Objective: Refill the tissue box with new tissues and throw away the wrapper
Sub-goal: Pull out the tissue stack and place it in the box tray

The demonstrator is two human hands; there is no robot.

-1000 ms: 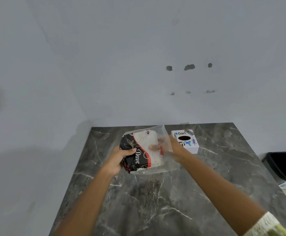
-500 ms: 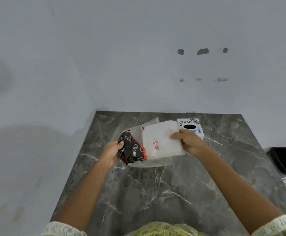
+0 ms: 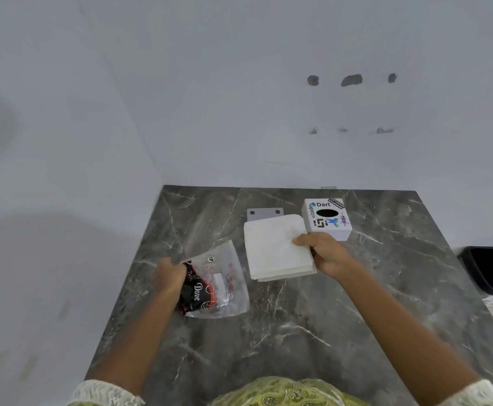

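My right hand grips a white stack of tissues by its right edge, above the table and clear of the wrapper. At the stack's far right stands the white tissue box, with stickers and a dark oval hole on top. My left hand holds the wrapper by its left end; it is clear plastic with a black and red printed part, and lies low over the table, apart from the stack.
A small grey plate with two holes lies on the dark marble table behind the tissues. A black bin stands off the table's right edge. White walls close the left and far sides.
The tissue stack has come fully out of the wrapper, carried right toward the box in my right hand. My left hand has drawn the emptied wrapper left and nearer to me.
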